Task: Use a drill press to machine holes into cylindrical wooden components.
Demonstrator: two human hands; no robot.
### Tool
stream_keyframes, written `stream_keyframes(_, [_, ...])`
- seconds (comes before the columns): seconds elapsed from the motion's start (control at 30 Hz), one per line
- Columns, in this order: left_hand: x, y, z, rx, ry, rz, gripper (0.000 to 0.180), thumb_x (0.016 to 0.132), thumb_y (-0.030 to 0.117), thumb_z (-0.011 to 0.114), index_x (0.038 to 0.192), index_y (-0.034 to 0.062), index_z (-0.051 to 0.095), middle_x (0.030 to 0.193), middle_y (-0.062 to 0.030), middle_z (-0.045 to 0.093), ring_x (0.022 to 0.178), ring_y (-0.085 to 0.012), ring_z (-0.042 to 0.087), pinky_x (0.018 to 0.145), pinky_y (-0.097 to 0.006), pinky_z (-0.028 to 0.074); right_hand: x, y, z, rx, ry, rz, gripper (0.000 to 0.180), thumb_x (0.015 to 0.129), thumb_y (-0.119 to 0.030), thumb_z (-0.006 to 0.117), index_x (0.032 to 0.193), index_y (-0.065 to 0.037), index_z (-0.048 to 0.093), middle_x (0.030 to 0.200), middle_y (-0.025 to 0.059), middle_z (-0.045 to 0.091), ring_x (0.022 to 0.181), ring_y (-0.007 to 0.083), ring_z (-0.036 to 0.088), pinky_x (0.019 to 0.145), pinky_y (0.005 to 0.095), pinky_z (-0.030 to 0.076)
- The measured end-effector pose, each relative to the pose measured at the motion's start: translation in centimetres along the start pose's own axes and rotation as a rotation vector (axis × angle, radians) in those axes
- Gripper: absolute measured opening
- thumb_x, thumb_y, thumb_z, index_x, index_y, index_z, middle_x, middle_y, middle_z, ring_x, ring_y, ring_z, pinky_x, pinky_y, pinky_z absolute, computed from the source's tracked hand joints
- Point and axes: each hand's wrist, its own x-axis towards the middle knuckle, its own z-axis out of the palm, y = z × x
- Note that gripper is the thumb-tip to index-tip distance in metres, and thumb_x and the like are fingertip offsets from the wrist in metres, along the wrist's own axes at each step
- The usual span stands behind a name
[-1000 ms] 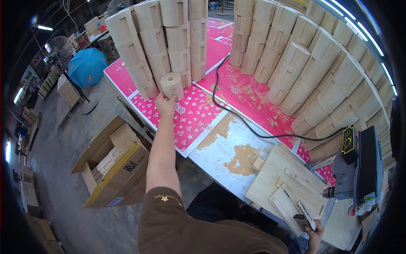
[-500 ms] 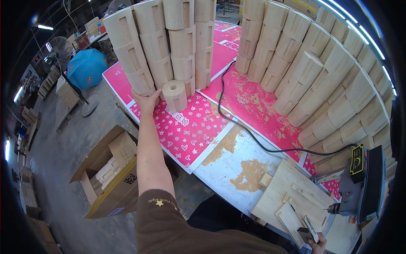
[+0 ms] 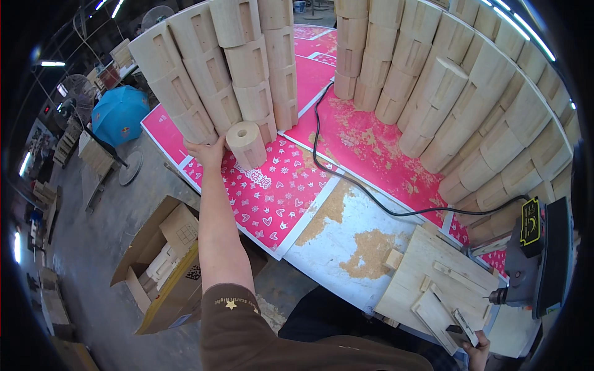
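— Where is the left arm reaching?
— It is stretching far out, fully extended, the left hand (image 3: 207, 151) spreading open at the far left.
— And the right hand (image 3: 475, 350)?
— It is staying near, low right, fingers curling, mostly cropped.

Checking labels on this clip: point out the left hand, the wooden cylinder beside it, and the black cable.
left hand (image 3: 207, 151), head view, back of hand
wooden cylinder (image 3: 247, 147), head view, its side
black cable (image 3: 365, 191), head view, mid-run
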Motion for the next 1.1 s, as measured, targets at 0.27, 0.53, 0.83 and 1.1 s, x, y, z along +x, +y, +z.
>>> stream_keyframes(0.27, [1.4, -1.3, 0.0, -0.068, -0.025, 0.069, 0.130, 0.049, 0.035, 0.089, 0.137, -0.0008, 0.001, 0.136, -0.0289, 0.017, 0.127, -0.0417, 0.023, 0.106, -0.048, 0.024, 0.4, 2.2, 0.3, 0.162, 0.102, -0.092, 0.042, 0.058, -0.006, 0.073, 0.098, 0.002, 0.064, 0.095, 0.0022, 0.060, 0.090, 0.0127, 0.054, 0.081, 0.0252, 0.040])
stream_keyframes(0.53, [1.3, -2.0, -2.2, -0.418, -0.223, 0.123, 0.122, 0.057, 0.030, 0.087, 0.141, 0.0015, 0.003, 0.140, -0.0257, 0.022, 0.131, -0.0333, 0.024, 0.108, -0.043, 0.023, 0.4, 3.1, 0.4, 0.201, 0.112, -0.097, 0.047, 0.056, -0.003, 0.074, 0.101, 0.001, 0.064, 0.101, 0.0084, 0.062, 0.096, 0.0177, 0.055, 0.086, 0.0273, 0.038])
stream_keyframes(0.83, [0.6, -3.0, -3.7, -0.602, 0.061, -0.136, 0.065, 0.085, 0.025, 0.064, 0.131, -0.0044, 0.028, 0.127, -0.0193, 0.039, 0.113, -0.0263, 0.046, 0.096, -0.035, 0.037, -0.8, 3.7, -0.8, 0.014, 0.151, -0.166, 0.031, 0.056, -0.004, 0.075, 0.084, 0.002, 0.063, 0.081, 0.0044, 0.058, 0.077, 0.0142, 0.052, 0.072, 0.0259, 0.040])
stream_keyframes(1.1, [-16.6, 23.5, 1.1, -0.934, -0.378, 0.295, 0.039, 0.079, 0.000, 0.065, 0.114, 0.0046, 0.048, 0.103, -0.0061, 0.053, 0.089, -0.0152, 0.055, 0.075, -0.027, 0.048, -0.5, 2.9, -0.3, 0.083, 0.251, -0.226, 0.026, 0.055, -0.005, 0.077, 0.079, -0.001, 0.068, 0.072, 0.0040, 0.061, 0.071, 0.0142, 0.055, 0.065, 0.0269, 0.042])
